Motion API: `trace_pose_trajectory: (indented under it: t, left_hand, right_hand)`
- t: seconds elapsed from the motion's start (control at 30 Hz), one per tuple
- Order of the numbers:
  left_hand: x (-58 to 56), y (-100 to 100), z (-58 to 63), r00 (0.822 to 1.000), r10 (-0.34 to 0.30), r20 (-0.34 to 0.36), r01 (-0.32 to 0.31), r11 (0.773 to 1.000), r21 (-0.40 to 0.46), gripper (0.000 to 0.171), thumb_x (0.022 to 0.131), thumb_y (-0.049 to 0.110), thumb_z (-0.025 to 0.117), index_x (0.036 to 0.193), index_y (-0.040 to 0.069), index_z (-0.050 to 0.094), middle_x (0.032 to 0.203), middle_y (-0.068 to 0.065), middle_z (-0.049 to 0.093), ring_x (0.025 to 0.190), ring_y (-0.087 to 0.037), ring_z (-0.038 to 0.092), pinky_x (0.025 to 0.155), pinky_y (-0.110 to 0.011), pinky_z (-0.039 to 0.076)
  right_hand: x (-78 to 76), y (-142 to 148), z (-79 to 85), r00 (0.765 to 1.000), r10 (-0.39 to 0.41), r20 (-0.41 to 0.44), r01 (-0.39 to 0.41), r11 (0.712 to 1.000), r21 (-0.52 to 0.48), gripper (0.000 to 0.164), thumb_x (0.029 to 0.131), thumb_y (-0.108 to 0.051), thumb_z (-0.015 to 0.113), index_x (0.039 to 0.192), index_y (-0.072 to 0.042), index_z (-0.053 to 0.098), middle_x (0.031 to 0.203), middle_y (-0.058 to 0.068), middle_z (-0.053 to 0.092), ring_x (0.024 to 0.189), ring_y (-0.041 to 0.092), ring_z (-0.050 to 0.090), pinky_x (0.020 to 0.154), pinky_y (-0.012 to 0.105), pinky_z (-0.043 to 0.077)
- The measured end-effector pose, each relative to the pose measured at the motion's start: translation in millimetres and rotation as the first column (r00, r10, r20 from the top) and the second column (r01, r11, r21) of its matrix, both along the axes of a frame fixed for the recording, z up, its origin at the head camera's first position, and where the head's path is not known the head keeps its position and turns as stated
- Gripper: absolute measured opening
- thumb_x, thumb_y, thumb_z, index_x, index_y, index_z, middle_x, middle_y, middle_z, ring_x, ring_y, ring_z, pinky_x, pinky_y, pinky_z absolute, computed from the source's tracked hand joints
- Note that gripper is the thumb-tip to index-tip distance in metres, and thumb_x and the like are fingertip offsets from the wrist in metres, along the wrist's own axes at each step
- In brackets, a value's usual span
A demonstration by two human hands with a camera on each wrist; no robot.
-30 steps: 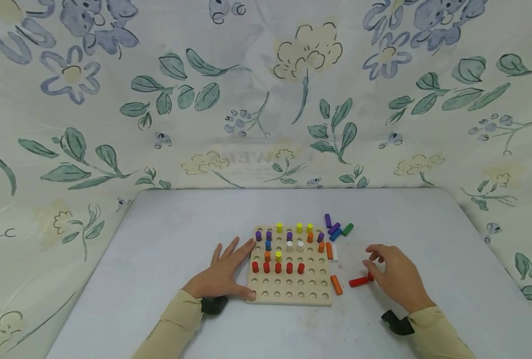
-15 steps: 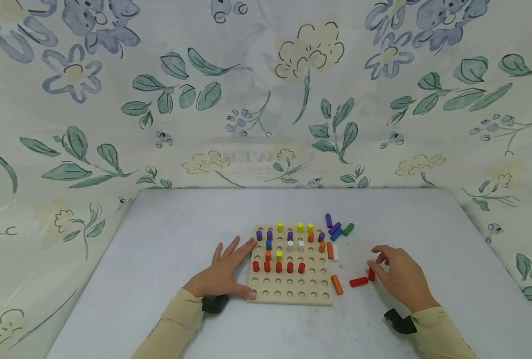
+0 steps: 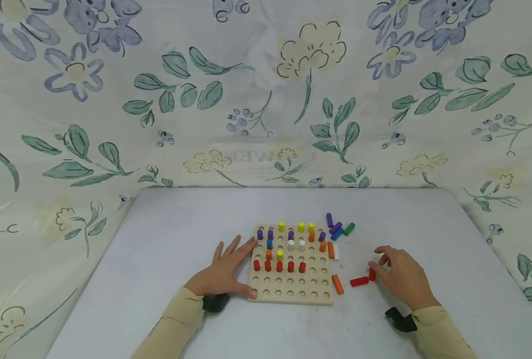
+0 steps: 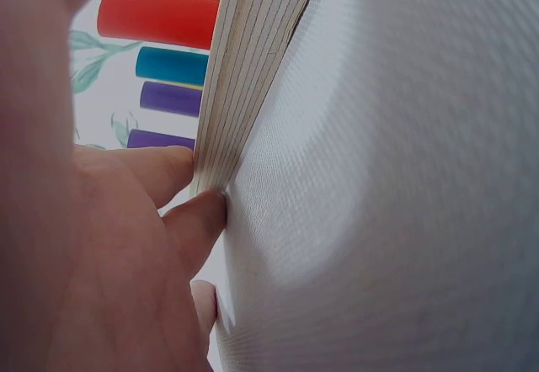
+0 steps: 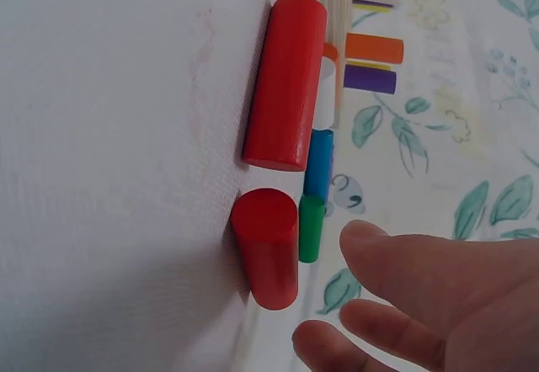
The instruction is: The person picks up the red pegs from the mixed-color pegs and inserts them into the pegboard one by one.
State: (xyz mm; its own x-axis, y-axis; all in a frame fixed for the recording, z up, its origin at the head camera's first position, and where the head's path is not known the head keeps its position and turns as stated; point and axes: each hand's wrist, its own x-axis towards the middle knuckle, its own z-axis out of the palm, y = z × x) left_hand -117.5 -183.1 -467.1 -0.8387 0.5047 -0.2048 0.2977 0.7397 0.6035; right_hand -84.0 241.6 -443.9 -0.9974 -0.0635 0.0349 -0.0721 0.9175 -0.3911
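Observation:
A wooden pegboard (image 3: pixel 296 287) lies on the table with coloured pegs standing in some of its holes. One of its rows carries several red pegs (image 3: pixel 279 267). My left hand (image 3: pixel 223 274) spreads its fingers along the board's left side; the thumb touches the near left corner, and in the left wrist view fingertips (image 4: pixel 210 208) meet the board's edge. To the right, my right hand (image 3: pixel 400 276) hovers by two loose red pegs. Its loosely bent fingers hold neither the farther red peg (image 5: pixel 286 86) nor the nearer one (image 5: pixel 268 250); a gap shows in the right wrist view.
Loose pegs lie right of the board: an orange peg (image 3: pixel 337 284), another orange peg (image 3: pixel 331 250) beside a white peg (image 3: pixel 336 252), and behind them a blue peg (image 3: pixel 337 234), a green peg (image 3: pixel 349 229) and purple pegs (image 3: pixel 330 220). A patterned cloth (image 3: pixel 266 109) hangs behind the table.
My right hand has drawn slightly to the right, and more of the red peg beside its fingertips shows. The left hand stays against the board.

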Motion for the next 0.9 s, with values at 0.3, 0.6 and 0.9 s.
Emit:
trace_pose_trajectory:
  t: [0.3, 0.6, 0.9]
  left_hand:
    - [-0.3, -1.5, 1.4, 1.000, -0.018, -0.013, 0.018, 1.000, 0.002, 0.124, 0.069, 0.060, 0.085, 0.162, 0.013, 0.018, 0.167, -0.008, 0.018, 0.154, -0.035, -0.006, 0.117, -0.061, -0.014]
    - [0.8, -1.6, 3.0, 1.000, -0.021, -0.016, 0.022, 1.000, 0.009, 0.123, 0.070, 0.058, 0.085, 0.162, 0.011, 0.019, 0.167, -0.011, 0.018, 0.154, -0.036, -0.006, 0.117, -0.062, -0.014]
    - [0.3, -0.5, 3.1, 1.000, -0.012, -0.009, 0.012, 1.000, -0.002, 0.124, 0.069, 0.059, 0.085, 0.162, 0.014, 0.019, 0.168, -0.007, 0.017, 0.154, -0.033, -0.007, 0.118, -0.060, -0.014]
  right_hand:
    - [-2.9, 2.1, -0.7, 0.997, -0.002, 0.071, 0.002, 1.000, -0.003, 0.044, 0.089, -0.025, 0.078, 0.119, 0.004, 0.065, 0.089, 0.007, 0.069, 0.078, 0.024, 0.059, 0.064, 0.038, 0.057]
    - [-4.5, 2.7, -2.7, 0.994, -0.006, 0.109, 0.006, 1.000, 0.003, 0.043, 0.088, -0.027, 0.078, 0.116, 0.004, 0.066, 0.087, 0.007, 0.068, 0.076, 0.022, 0.058, 0.064, 0.037, 0.057]
    - [-4.5, 1.4, -5.4, 0.993, 0.006, 0.114, -0.005, 1.000, -0.010, 0.035, 0.089, -0.024, 0.077, 0.110, 0.002, 0.068, 0.080, 0.003, 0.064, 0.069, 0.018, 0.052, 0.060, 0.032, 0.053]
